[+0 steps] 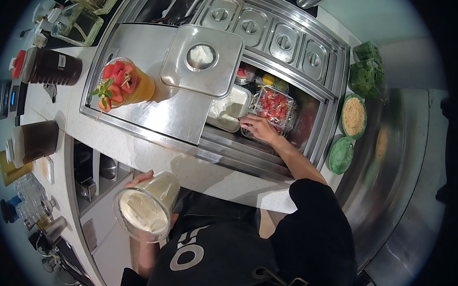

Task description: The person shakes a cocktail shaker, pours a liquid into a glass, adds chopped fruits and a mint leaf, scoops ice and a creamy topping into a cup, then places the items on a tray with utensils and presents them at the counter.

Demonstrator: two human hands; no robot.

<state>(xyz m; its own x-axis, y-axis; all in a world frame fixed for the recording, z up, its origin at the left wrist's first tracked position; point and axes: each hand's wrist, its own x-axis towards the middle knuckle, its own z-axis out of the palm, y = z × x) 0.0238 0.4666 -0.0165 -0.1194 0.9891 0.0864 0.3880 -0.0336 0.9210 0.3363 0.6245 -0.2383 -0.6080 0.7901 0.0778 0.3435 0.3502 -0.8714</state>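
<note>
My left hand (pixel 140 177) is wrapped around a large clear cup (pixel 155 189) in front of my apron. The cup is tilted toward the camera and holds a pale, creamy filling with a smooth, swirled top. My right hand (pixel 261 128) reaches into the sunken counter well, fingers pinched at the right edge of a white tub (pixel 230 109). White cream coats that tub inside. Whether the fingers grip its rim or a small utensil cannot be made out. Just beyond the hand is a clear container of cut red fruit (pixel 273 106) on picks.
A steel lid (pixel 201 79) with cream in its recessed handle rests on the steel cover (pixel 169 120). To the left stands a fruit-topped orange drink (pixel 142 87). Lidded steel pans (pixel 252 27) line the back; a green bowl of crumbs (pixel 354 116) sits on the right ledge.
</note>
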